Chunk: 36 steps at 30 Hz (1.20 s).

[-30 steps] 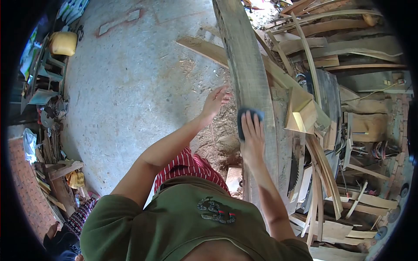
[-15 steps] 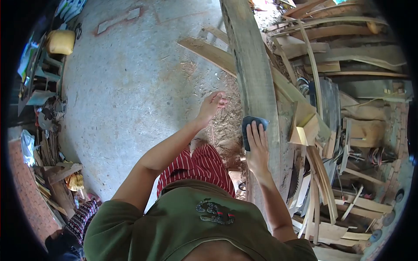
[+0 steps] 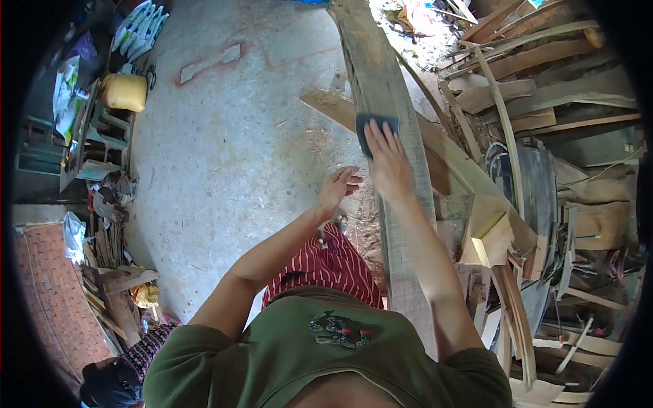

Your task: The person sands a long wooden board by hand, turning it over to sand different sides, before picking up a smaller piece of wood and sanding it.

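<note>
Fingers of the right hand (image 3: 391, 171) are extended and slightly spread, holding a dark pad (image 3: 364, 145) flat against the upper face of a long wooden plank (image 3: 371, 64). The pad lies at the plank's left edge, beyond the knuckles; the thumb's position cannot be told. The left hand (image 3: 336, 191) is suspended left of the plank, near its edge and apart from it, with the digits released and loosely curled. The plank extends lengthwise from the top of the view to the right side of the person's body, where the right forearm lies over it. A second board (image 3: 328, 107) projects at an angle on the left side of the plank and passes beneath it. Wood shavings (image 3: 365, 230) lie below the left hand on the concrete floor (image 3: 224, 156). A pale angular wooden block (image 3: 495, 243) is located right of the plank, near the right forearm. Curved timber pieces (image 3: 520, 323) and further boards occupy the right side. At the far left, a yellow container (image 3: 125, 92) is positioned below white bags (image 3: 139, 32). Patterned clothing (image 3: 151, 350) of another person is visible at lower left.
</note>
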### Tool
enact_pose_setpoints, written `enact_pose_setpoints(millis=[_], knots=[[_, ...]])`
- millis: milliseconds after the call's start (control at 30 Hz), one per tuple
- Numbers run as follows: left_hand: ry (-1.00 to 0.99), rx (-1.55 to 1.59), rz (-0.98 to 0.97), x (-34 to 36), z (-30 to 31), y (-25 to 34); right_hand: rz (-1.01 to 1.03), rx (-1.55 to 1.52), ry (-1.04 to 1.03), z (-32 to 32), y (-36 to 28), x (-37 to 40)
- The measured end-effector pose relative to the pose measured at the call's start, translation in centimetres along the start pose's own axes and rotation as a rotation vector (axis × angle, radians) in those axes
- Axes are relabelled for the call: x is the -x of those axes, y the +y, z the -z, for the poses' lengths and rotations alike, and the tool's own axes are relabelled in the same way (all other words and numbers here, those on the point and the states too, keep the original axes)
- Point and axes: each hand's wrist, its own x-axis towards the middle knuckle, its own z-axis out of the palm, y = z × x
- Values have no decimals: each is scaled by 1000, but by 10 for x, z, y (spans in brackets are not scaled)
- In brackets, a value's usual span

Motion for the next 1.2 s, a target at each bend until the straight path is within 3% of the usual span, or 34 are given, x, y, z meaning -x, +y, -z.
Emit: enact_pose_setpoints(millis=[133, 233, 400, 500, 667, 767, 1000, 1100, 1200], knots=[[19, 45, -26, -24, -6, 18, -10, -51, -122, 34, -10, 74], [80, 83, -33, -39, -8, 26, -3, -88, -81, 26, -2, 47], [98, 34, -1, -57, -7, 43, 17, -128, 96, -19, 27, -85], [56, 17, 13, -80, 2, 46, -13, -52, 76, -30, 32, -115], [30, 71, 34, -130, 26, 59, -28, -104, -98, 9, 18, -45], [-2, 82, 44, -153, 36, 80, -82, -126, -123, 9, 12, -50], [-25, 51, 57, -193, 59, 122, -37, -13, 88, -66, 52, -274], [-38, 79, 66, -210, 66, 132, -53, 41, 89, -69, 51, -303], [-18, 156, 52, -229, 67, 143, -58, 25, -10, -44, 42, -252]])
